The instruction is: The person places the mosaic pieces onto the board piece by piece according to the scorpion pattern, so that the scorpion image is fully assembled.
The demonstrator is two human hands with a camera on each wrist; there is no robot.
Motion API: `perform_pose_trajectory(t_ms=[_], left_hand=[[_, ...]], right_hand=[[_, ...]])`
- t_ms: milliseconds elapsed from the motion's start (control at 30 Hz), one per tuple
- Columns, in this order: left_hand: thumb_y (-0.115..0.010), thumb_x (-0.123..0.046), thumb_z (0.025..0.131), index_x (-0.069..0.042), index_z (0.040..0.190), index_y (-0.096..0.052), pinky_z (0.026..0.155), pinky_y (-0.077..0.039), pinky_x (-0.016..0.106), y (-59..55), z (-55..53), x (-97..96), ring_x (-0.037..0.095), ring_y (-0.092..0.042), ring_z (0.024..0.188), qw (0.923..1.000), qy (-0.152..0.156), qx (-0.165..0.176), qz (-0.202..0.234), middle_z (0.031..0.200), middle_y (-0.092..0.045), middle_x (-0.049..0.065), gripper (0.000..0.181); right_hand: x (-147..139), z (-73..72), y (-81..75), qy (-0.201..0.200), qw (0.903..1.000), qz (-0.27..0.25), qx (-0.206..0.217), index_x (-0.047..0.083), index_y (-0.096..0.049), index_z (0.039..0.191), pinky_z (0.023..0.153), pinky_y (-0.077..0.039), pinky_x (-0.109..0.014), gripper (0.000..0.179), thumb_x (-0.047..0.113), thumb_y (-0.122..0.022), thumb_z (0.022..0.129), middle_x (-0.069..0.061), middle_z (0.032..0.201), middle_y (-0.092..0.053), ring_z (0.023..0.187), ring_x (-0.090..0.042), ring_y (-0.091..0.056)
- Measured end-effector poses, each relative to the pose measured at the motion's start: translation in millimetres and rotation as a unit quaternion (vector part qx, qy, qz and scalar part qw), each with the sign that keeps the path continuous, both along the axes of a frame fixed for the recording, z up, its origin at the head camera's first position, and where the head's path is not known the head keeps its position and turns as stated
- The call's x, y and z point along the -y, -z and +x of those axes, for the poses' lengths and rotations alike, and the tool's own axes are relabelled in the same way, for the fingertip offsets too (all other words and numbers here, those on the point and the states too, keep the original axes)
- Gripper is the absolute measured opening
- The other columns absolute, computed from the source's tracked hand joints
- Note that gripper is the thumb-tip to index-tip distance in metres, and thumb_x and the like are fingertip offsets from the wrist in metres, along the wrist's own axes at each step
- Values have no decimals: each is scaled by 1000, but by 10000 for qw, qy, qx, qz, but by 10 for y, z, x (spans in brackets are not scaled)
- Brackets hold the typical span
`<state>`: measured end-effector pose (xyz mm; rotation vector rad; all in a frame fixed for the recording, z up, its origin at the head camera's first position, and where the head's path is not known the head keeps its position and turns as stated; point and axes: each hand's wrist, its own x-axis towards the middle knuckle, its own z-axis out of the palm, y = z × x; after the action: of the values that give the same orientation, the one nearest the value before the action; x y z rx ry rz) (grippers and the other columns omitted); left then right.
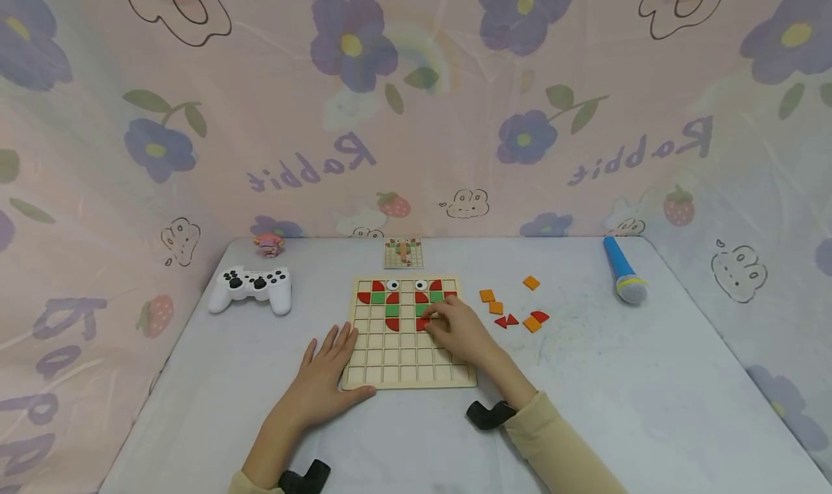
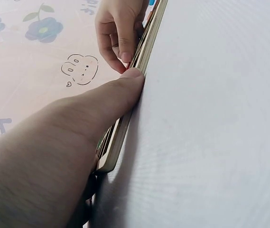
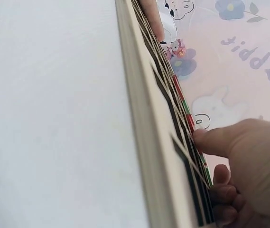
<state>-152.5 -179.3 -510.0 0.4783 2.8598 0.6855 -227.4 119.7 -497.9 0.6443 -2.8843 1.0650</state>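
A wooden grid board (image 1: 380,375) lies on the table, with red quarter-circle pieces, green squares and two eye pieces set in its upper rows. My right hand (image 1: 458,328) is over the right half of the board, thumb and fingertips pinching a red quarter-circle piece (image 1: 422,325) at its cell. In the left wrist view a bit of red shows under those fingertips. With fingers spread, my left hand (image 1: 318,382) rests along the board's left edge, its thumb (image 2: 120,88) on the near edge. The right wrist view shows the board's raised grid lines (image 3: 172,135) from the side.
Right of the board lie several orange squares (image 1: 496,308), small red triangles (image 1: 512,320) and a red quarter-circle (image 1: 540,316). A pattern card (image 1: 404,253) is behind the board. A white game controller (image 1: 252,289), a pink figurine (image 1: 269,245) and a blue toy microphone (image 1: 622,270) stand farther out.
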Motion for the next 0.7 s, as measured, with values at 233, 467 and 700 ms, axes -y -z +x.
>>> perform_pose_trajectory(t_ms=[233, 467, 700], left_hand=[[-70, -70, 89, -3, 168, -26, 129, -3, 67, -11, 7, -1, 36, -7, 165, 10000, -4, -16, 49, 176, -20, 14, 112], [-71, -69, 89, -3, 167, -26, 129, -3, 67, -9, 6, -2, 36, -7, 165, 10000, -15, -19, 26, 176, -20, 14, 112], [-71, -69, 89, -3, 168, -26, 129, -3, 67, 1, 0, -8, 36, -7, 165, 10000, -23, -2, 27, 176, -19, 14, 113]], right_hand=[[12, -7, 21, 30, 10000, -3, -81, 15, -79, 114, 70, -44, -28, 15, 17, -76, 99, 1, 95, -58, 81, -13, -49], [9, -10, 27, 5, 9999, -14, -115, 15, -79, 114, 71, -45, -27, 15, 18, -77, 99, 1, 97, -59, 82, -13, -51], [2, -17, 26, -38, 9999, -28, -136, 14, -78, 115, 71, -46, -27, 16, 16, -76, 99, 0, 97, -60, 81, -12, -52]])
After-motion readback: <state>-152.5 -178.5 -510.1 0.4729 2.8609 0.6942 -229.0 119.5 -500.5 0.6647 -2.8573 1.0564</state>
